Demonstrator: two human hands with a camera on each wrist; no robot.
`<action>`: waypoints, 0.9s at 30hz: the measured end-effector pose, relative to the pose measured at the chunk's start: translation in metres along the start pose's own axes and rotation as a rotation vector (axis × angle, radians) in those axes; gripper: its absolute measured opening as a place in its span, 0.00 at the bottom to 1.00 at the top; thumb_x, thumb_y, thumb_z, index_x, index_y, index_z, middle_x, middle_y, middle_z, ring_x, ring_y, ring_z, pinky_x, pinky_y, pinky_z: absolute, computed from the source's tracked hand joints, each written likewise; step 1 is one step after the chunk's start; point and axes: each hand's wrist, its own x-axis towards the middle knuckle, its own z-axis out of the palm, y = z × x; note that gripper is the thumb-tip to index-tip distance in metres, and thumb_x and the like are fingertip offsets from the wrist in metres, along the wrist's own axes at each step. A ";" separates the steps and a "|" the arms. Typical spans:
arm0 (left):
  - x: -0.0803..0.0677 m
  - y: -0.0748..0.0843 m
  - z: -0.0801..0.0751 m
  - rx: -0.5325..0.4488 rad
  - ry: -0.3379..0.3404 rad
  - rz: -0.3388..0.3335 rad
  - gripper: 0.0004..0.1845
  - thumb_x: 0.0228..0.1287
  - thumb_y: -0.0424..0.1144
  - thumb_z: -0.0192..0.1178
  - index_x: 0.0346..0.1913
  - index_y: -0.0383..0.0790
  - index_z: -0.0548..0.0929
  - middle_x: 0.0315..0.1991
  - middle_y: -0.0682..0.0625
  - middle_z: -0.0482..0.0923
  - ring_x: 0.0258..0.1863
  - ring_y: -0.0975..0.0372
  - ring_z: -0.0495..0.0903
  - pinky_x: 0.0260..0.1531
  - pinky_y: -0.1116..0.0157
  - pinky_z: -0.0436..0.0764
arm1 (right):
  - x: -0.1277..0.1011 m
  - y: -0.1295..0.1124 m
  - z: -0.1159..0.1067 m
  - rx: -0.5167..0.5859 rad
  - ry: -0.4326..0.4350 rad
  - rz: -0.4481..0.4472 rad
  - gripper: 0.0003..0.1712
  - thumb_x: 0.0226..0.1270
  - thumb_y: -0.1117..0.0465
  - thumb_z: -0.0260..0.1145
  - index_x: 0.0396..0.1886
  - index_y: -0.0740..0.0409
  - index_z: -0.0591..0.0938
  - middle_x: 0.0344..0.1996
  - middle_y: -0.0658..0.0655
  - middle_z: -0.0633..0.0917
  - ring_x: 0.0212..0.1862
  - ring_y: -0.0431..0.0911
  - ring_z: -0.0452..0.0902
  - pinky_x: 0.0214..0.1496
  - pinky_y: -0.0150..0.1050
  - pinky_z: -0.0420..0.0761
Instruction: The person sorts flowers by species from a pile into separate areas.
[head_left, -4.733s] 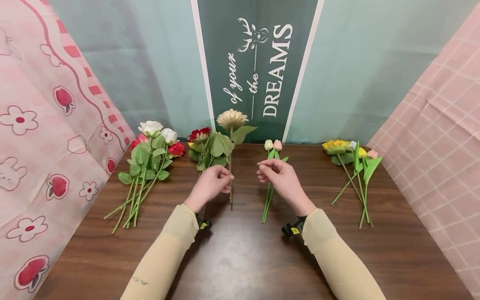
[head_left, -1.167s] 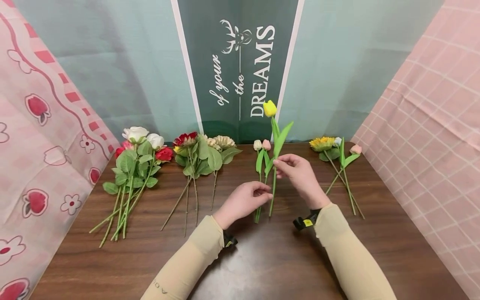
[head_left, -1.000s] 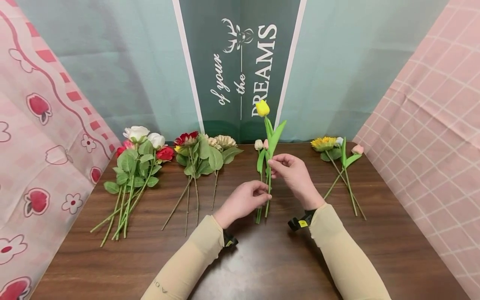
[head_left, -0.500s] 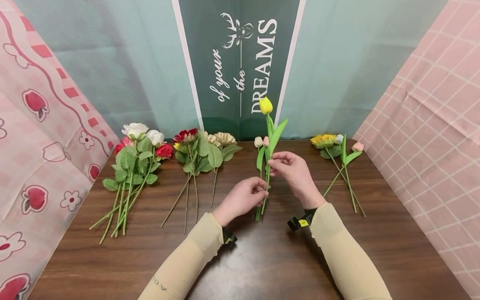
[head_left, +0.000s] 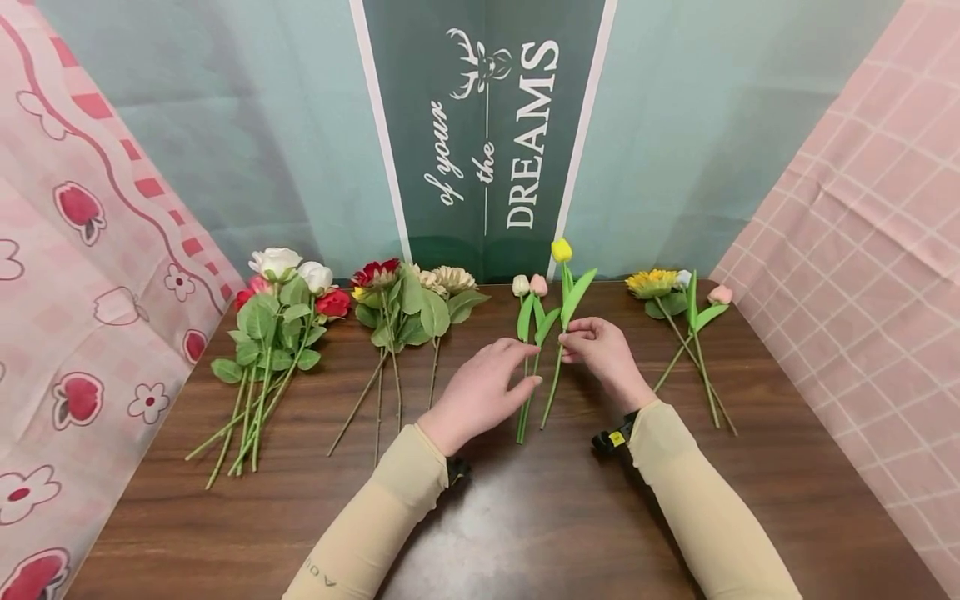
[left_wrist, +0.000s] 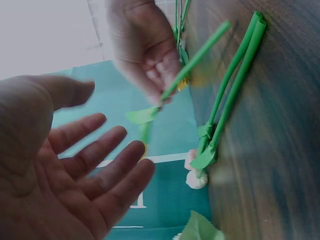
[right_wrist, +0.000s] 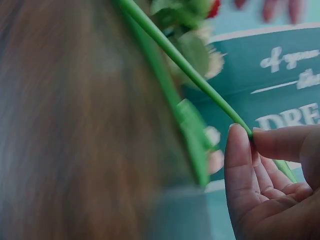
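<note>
A yellow tulip (head_left: 561, 250) with green leaves is pinched by its stem between the thumb and fingers of my right hand (head_left: 603, 357). In the right wrist view, thumb and fingertip meet on the green stem (right_wrist: 200, 80). My left hand (head_left: 483, 387) is spread, fingers extended, and holds nothing; the left wrist view shows its palm (left_wrist: 65, 185) apart from the stems. Between the hands on the table lie a white tulip (head_left: 521, 286) and a pink tulip (head_left: 538, 286), their stems side by side. The left fingers partly cover those stems in the head view.
White and red roses (head_left: 276, 308) lie at the left. Next to them are dark red and cream flowers (head_left: 405, 304) with brown stems. At the right lie a yellow sunflower (head_left: 652, 283) and another pink tulip (head_left: 720, 295). A printed curtain (head_left: 480, 125) hangs behind the wooden table (head_left: 487, 533).
Earlier my left hand held a cream flower, now lying with the dark red ones. My right hand took the yellow tulip from the right group; lately it lowered it rightward while my left fingers opened.
</note>
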 end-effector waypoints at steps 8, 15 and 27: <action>-0.006 0.020 -0.001 0.172 -0.027 0.277 0.34 0.74 0.56 0.59 0.77 0.45 0.68 0.74 0.45 0.66 0.73 0.53 0.65 0.73 0.56 0.63 | 0.014 0.018 -0.014 -0.090 -0.083 0.123 0.24 0.75 0.65 0.63 0.62 0.77 0.71 0.47 0.68 0.81 0.35 0.43 0.86 0.44 0.38 0.87; -0.012 0.026 0.004 0.192 -0.072 0.269 0.34 0.73 0.54 0.61 0.77 0.47 0.68 0.73 0.45 0.67 0.72 0.53 0.66 0.71 0.54 0.66 | 0.018 0.019 -0.014 -0.158 -0.161 0.088 0.23 0.74 0.64 0.65 0.58 0.77 0.75 0.41 0.66 0.85 0.35 0.44 0.86 0.40 0.38 0.87; -0.014 0.052 0.039 0.354 -0.186 0.428 0.33 0.72 0.57 0.61 0.75 0.47 0.71 0.73 0.47 0.69 0.71 0.54 0.68 0.72 0.58 0.64 | 0.002 0.004 -0.103 -0.542 0.002 -0.066 0.19 0.77 0.58 0.61 0.52 0.73 0.82 0.37 0.67 0.86 0.35 0.52 0.84 0.35 0.43 0.87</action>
